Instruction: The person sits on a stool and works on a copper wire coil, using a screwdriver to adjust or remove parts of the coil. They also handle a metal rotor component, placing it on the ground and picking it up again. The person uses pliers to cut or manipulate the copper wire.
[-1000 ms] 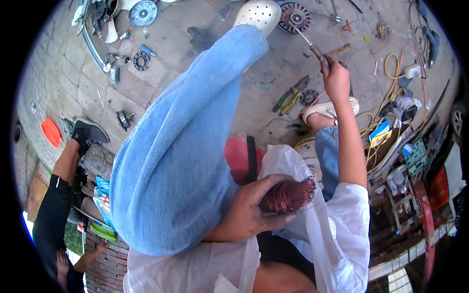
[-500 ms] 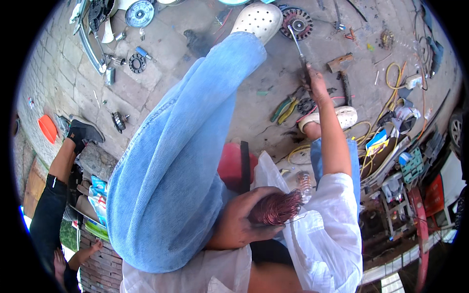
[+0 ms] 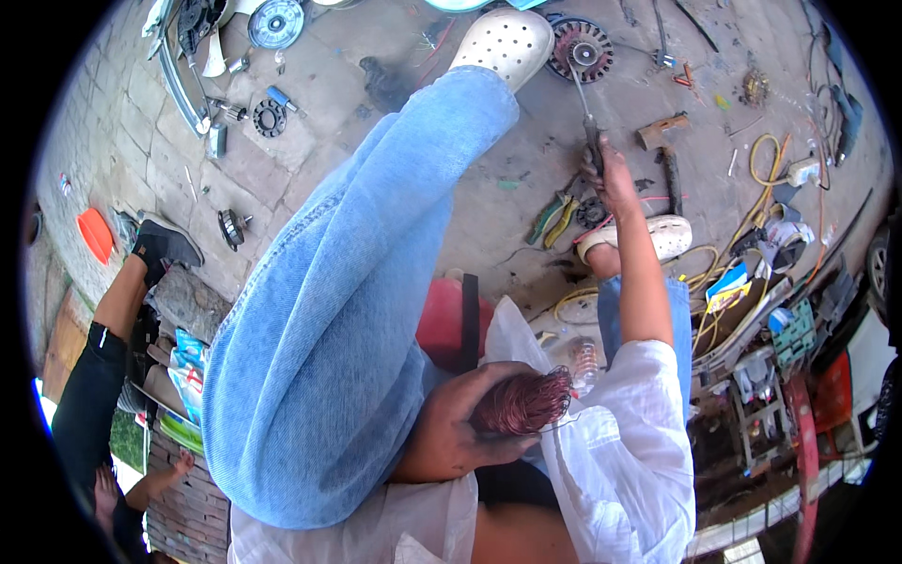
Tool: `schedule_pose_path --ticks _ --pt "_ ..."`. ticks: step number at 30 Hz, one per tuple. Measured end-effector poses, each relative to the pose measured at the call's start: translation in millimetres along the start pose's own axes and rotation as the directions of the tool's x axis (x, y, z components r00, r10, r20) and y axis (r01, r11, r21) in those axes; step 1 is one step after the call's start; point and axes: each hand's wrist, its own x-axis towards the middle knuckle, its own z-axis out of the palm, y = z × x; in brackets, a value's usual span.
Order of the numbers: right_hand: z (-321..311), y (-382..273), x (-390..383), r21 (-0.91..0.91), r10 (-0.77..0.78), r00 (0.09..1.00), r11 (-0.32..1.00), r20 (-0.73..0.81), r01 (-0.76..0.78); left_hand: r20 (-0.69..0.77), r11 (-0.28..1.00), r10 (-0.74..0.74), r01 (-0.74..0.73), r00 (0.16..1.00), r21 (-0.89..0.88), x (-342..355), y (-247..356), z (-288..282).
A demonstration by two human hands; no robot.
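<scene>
My right hand [image 3: 615, 179], its arm stretched forward, is closed around the dark handle of a screwdriver [image 3: 584, 101] with a long metal shaft. The tip reaches the near-left part of a round slotted motor stator [image 3: 594, 70], with reddish-brown segments and a metal hub, on the ground at the far right of centre. Whether it touches the stator cannot be told. Close to my lap, my left hand [image 3: 460, 432] is wrapped around a thick bundle of reddish copper wire [image 3: 521, 402], loose strand ends sticking out to the right.
Near my right shoe [image 3: 658, 237] lie pliers [image 3: 554, 218] and a hammer [image 3: 669, 155]. My other shoe [image 3: 503, 45] is beside the stator. Yellow cable [image 3: 759, 179] and piled parts are at right. Motor parts [image 3: 270, 118] and an orange bowl [image 3: 95, 235] lie left, near another person's leg [image 3: 117, 310].
The screwdriver's tip has shifted slightly toward me on the stator, below its hub. The whole view has moved a little. My left hand still holds the copper wire.
</scene>
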Motion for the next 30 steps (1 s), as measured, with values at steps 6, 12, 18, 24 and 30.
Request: schedule_pose_path --ticks 6,12,18,24,30 --pt "-20 -1 13 -0.034 0.077 0.991 0.997 0.106 -0.073 -0.022 1.0 0.006 -0.006 1.0 -0.003 4 -9 1" --pt "-21 -15 18 -0.314 -0.154 0.985 0.941 -0.076 0.123 -0.034 0.989 -0.117 0.114 0.993 -0.091 9 -6 4" --pt "-3 -35 -8 -0.198 -0.045 0.997 0.98 -0.056 0.033 -0.084 0.997 -0.072 0.073 0.994 0.014 9 -4 13" --pt "32 -66 -40 -0.474 -0.089 0.969 0.88 -0.232 -0.032 -0.051 0.999 -0.014 0.016 0.999 0.033 6 -11 20" --pt "21 -62 -25 -0.733 -0.172 0.947 0.675 -0.271 -0.087 0.017 0.998 -0.031 0.032 0.999 -0.063 -9 -4 28"
